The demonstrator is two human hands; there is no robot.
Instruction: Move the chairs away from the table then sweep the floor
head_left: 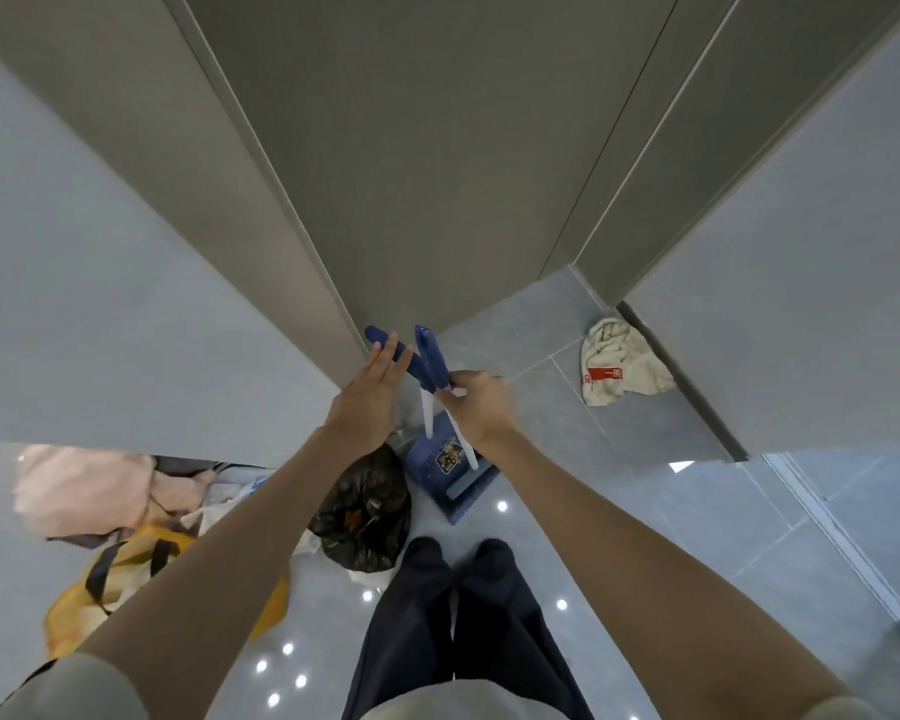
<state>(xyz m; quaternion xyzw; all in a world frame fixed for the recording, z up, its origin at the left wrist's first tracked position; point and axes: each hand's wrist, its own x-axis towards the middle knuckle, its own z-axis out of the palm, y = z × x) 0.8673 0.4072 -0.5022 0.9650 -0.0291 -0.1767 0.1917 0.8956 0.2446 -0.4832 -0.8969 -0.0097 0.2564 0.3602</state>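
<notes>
Two blue plastic handles (pixel 427 358) above the dustpan (pixel 450 470), right hand (pixel 481 407) clenched round one, left hand (pixel 367 402) flat-fingered, touching the other.

Blue dustpan (pixel 450 472), black bag (pixel 362 511), yellow bag (pixel 126 574), cream cloth (pixel 622 363), grey floor (pixel 671 511).
</notes>
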